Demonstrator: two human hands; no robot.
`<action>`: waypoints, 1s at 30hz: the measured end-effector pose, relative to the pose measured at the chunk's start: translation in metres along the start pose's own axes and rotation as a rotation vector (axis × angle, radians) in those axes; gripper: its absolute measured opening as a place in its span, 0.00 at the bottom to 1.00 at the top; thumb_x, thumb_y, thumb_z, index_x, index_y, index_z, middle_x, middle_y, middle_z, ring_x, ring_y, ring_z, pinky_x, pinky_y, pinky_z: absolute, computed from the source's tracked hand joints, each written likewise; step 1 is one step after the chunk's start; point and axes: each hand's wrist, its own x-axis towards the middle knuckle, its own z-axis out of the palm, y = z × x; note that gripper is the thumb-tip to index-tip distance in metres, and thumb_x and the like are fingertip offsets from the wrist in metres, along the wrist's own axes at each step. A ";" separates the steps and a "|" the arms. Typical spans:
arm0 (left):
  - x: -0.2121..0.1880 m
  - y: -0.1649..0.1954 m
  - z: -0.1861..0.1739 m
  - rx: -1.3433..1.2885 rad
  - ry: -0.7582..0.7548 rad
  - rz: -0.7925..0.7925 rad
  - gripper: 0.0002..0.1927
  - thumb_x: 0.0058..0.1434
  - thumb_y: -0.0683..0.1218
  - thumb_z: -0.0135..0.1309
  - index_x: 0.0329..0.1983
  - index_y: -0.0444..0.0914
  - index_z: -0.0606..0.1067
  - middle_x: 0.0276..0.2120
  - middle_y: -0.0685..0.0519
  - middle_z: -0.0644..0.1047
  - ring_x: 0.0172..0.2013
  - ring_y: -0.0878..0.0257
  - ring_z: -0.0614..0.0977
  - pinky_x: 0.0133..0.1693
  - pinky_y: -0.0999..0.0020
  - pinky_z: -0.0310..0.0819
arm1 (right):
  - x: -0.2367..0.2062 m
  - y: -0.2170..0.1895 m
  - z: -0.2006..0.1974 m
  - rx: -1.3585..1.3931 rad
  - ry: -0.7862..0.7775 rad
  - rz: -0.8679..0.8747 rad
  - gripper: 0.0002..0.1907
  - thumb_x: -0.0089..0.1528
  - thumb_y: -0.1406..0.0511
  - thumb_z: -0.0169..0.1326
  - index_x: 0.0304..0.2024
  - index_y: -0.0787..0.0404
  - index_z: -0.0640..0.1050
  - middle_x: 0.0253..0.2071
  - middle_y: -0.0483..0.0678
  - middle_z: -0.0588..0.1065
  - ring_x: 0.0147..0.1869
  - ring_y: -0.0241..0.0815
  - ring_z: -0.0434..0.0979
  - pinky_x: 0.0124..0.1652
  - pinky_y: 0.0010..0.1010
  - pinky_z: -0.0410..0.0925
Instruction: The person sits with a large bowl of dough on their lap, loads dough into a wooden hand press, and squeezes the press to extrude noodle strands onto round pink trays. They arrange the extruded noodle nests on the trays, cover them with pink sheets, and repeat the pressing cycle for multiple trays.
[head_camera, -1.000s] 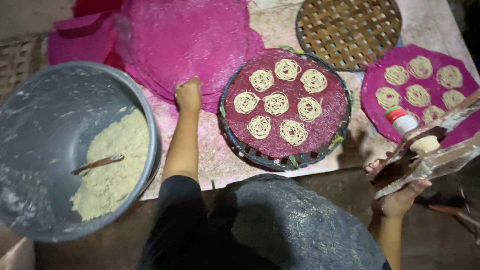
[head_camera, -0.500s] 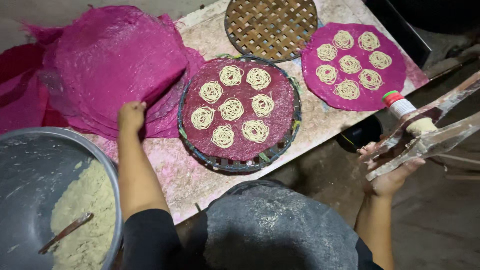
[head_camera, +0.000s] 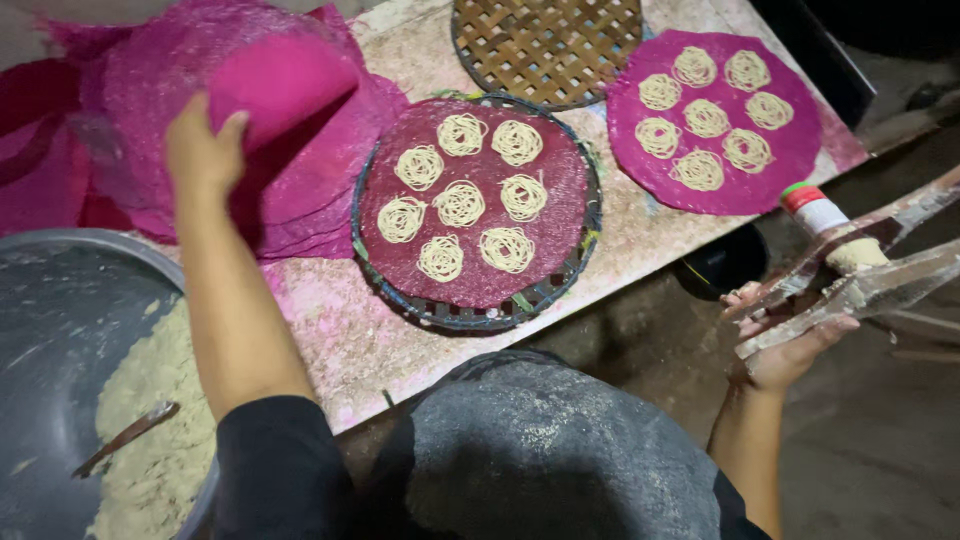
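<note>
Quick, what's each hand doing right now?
Left hand: closed on the edge of a pink mesh sheet, lifting it.
Right hand: closed around a wooden noodle press.

Left hand: arm extended, fingers pinching the round magenta mesh sheet. Right hand: lowered right of it, fingers clenched.

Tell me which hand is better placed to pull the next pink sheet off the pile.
Left. The left hand already grips the lifted edge of a pink sheet on the pile, while the right hand is off the table holding the wooden noodle press.
</note>
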 end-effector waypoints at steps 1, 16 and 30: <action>-0.001 0.016 0.003 0.030 0.016 0.026 0.18 0.71 0.47 0.61 0.58 0.33 0.75 0.44 0.32 0.80 0.46 0.35 0.81 0.45 0.45 0.74 | 0.002 0.004 -0.002 0.052 0.007 0.020 0.49 0.61 0.29 0.35 0.54 0.66 0.70 0.37 0.51 0.71 0.41 0.44 0.76 0.41 0.34 0.71; -0.159 0.202 0.153 -0.056 -0.321 0.388 0.26 0.65 0.39 0.44 0.66 0.47 0.71 0.58 0.48 0.79 0.54 0.55 0.83 0.45 0.60 0.81 | 0.023 0.030 0.037 -0.002 -0.129 0.093 0.51 0.60 0.28 0.37 0.56 0.66 0.70 0.39 0.48 0.70 0.41 0.46 0.73 0.42 0.41 0.70; -0.189 0.227 0.207 -0.098 -0.223 0.376 0.30 0.63 0.40 0.48 0.71 0.44 0.67 0.61 0.46 0.77 0.55 0.55 0.83 0.48 0.61 0.82 | 0.017 0.033 0.049 -0.060 -0.263 0.200 0.50 0.62 0.28 0.39 0.59 0.65 0.68 0.41 0.49 0.71 0.42 0.45 0.71 0.47 0.41 0.70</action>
